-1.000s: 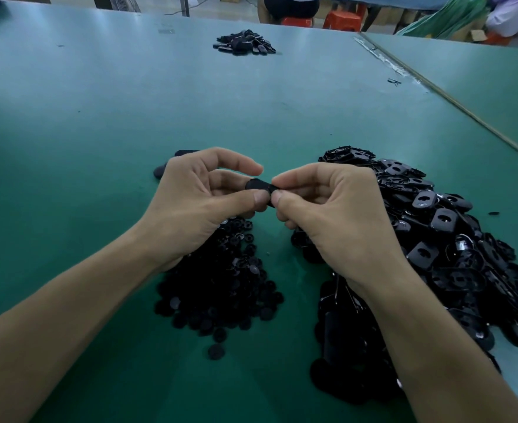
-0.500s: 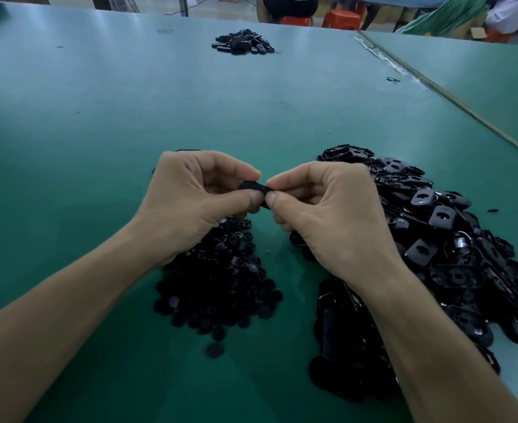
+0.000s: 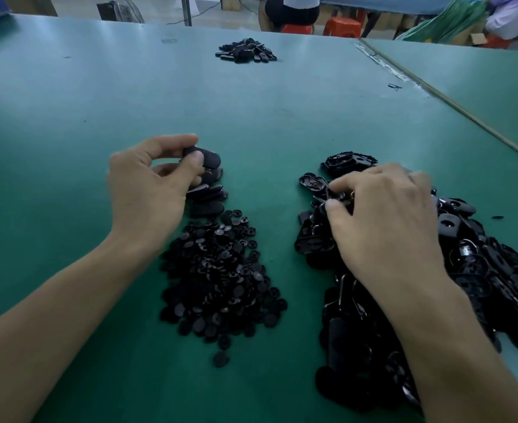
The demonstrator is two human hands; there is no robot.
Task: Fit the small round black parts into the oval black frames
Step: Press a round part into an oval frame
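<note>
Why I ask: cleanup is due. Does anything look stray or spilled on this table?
Only strays: one round part lies alone off the near edge of the round-part pile, and a small black scrap sits far off by the table seam. Nothing looks damaged.

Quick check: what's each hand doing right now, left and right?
Left hand: closed, pinching an oval black frame.
Right hand: fingers curled into the frame pile; motion-blurred, so whether it grips one cannot be told.
</note>
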